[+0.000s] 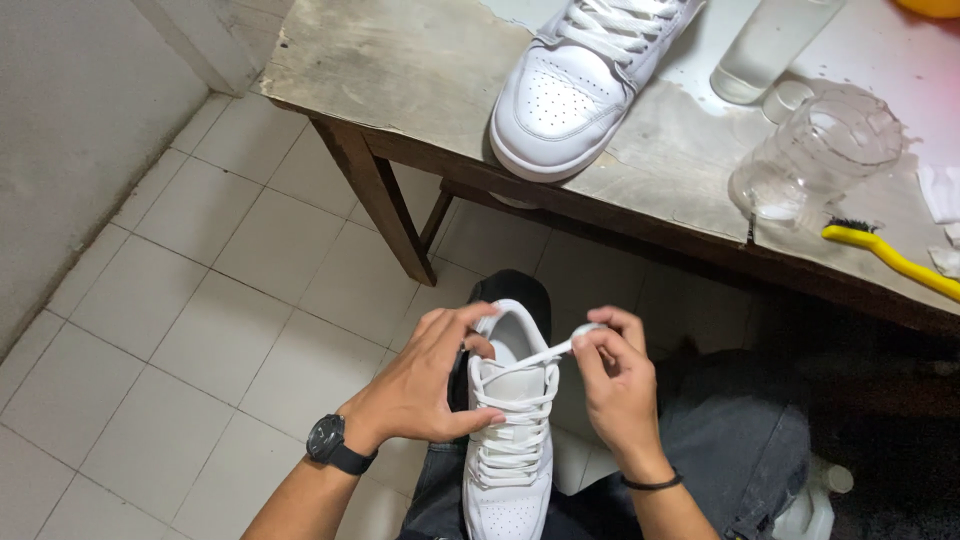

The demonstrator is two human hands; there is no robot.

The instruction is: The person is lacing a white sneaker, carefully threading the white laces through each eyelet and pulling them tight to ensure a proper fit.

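Two white sneakers are seen: one (pixel 508 440) on the lap, one (pixel 575 95) on the counter (pixel 400 70). One yellow brush (pixel 890 258), one clear jug (pixel 815 155) and one bottle (pixel 770 45) are counted.

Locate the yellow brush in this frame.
In the head view, the yellow brush lies at the table's right edge, beside the clear plastic jug.

L hand (pixel 425 385) cupped, fingers curled; R hand (pixel 618 385) in pinch grip, wrists close together.

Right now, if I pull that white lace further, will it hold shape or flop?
The white lace likely flops: it's flat and thin, pinched by the right hand. The shoe, steadied by the left hand, probably stays put.
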